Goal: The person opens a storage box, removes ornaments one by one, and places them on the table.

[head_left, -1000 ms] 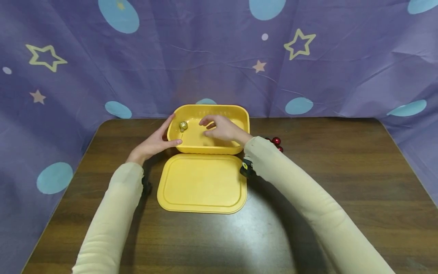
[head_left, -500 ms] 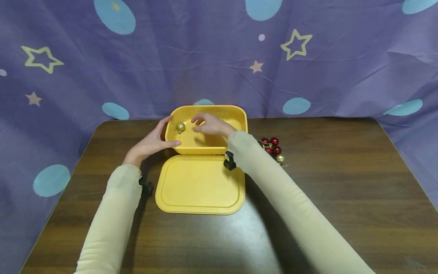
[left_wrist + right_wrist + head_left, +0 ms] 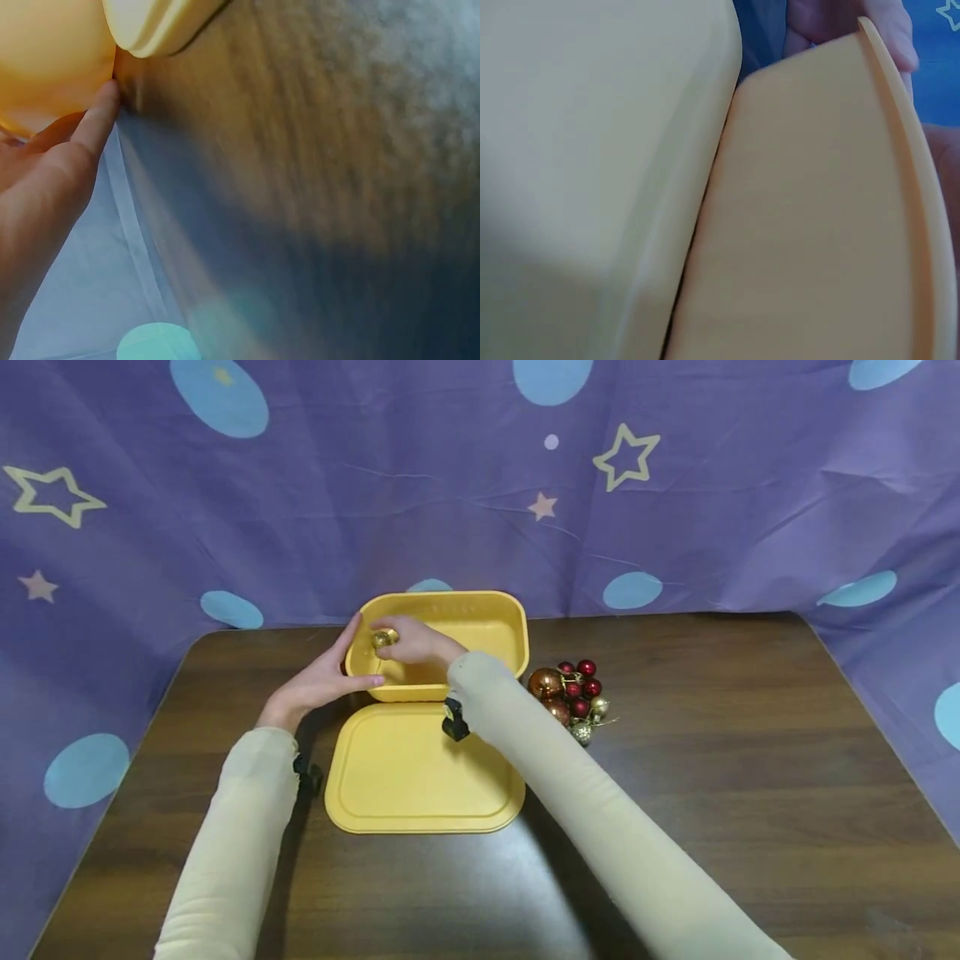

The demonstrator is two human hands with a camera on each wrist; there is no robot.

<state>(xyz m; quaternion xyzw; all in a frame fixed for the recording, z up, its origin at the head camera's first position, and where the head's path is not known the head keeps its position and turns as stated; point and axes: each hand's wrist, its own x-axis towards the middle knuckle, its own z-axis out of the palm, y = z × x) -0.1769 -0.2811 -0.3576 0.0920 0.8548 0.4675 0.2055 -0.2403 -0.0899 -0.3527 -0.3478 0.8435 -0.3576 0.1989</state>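
My left hand [image 3: 311, 689] holds the left end of a yellow plastic box [image 3: 480, 596], its thumb on the front wall and the fingers along the left side. In the left wrist view, one finger of it lies against the box wall [image 3: 56, 45]. My right hand [image 3: 415, 642] reaches down inside the box, thumb and fingers around a gold bauble [image 3: 380, 640] near the left wall. Partly covered by those fingers, the bauble still seems low in the box. Box wall [image 3: 810, 187] and lid [image 3: 585, 150] fill most of the right wrist view.
A flat yellow lid [image 3: 423, 777] lies on the wooden table [image 3: 712, 760] in front of the box. To the box's right sits a cluster of copper baubles [image 3: 545, 682], small red baubles [image 3: 587, 667] and gold glittery ones [image 3: 582, 732]. A purple curtain [image 3: 450, 510] hangs behind.
My right hand has moved left inside the box, from its middle to the gold bauble, and its fingers have come around it. The left hand stays on the box. More of the bauble cluster shows.
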